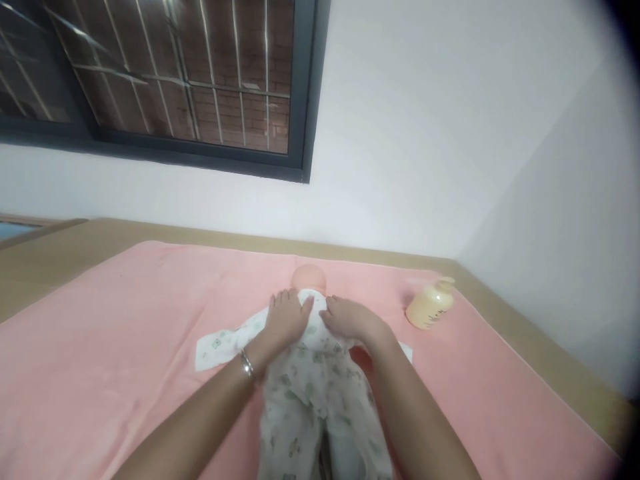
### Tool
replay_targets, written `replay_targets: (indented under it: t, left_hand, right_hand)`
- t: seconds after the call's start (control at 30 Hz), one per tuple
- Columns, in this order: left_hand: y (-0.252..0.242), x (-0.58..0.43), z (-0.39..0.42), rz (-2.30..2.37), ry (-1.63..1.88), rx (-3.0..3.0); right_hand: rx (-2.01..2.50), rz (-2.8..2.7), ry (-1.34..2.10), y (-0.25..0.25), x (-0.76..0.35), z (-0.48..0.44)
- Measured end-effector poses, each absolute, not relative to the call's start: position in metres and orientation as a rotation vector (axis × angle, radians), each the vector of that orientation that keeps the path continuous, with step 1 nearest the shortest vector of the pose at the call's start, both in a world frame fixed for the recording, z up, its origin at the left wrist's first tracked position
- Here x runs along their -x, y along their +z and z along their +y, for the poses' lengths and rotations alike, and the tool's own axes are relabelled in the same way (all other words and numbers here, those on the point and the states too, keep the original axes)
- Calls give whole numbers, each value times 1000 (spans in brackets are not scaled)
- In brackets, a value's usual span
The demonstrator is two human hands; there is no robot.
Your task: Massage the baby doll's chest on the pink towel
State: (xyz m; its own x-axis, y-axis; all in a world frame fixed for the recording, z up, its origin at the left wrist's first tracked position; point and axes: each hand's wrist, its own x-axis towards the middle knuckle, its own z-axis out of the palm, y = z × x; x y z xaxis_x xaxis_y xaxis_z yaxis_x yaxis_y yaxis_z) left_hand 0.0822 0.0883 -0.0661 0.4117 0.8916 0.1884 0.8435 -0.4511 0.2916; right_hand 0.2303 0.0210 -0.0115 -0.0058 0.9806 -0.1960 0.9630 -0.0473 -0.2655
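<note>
A doll lies on a pink cloth, its bald head toward the wall. White printed clothing covers its body, with one sleeve stretched out to the left. My left hand, with a silver bracelet at the wrist, rests on the upper left of the clothing, thumb apart from the fingers. Across from it, my right hand lies on the upper right of the clothing near the doll's neck, fingers bent and partly hidden.
A pale yellow pump bottle stands tilted on the cloth at the right. Beyond the wooden edge are a white wall and a dark-framed barred window.
</note>
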Motion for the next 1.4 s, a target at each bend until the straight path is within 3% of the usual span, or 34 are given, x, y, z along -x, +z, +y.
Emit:
replay_targets:
  t: [0.17, 0.37, 0.5, 0.67, 0.8, 1.07, 1.4]
  left_hand:
    - [-62, -73, 111, 1670, 338, -2330]
    - [-63, -88, 54, 1669, 431, -2706]
    - [-64, -94, 33, 1596, 526, -2845]
    - [-57, -83, 78, 1624, 385, -2602]
    - [-55, -76, 102, 1641, 335, -2445]
    - [-64, -93, 54, 1423, 618, -2821]
    - [-59, -76, 106, 1595, 375, -2268]
  right_hand:
    - [2026, -2165, 545, -15, -235, 17]
    - [2190, -1749, 620, -52, -241, 59]
    - [2228, -1724, 656, -46, -241, 57]
    - [2210, -1925, 653, -20, -235, 31]
    - [2190, -1893, 614, -27, -233, 37]
    - [2292, -1664, 630, -53, -245, 65]
    - [2230, -1835, 508, -41, -234, 48]
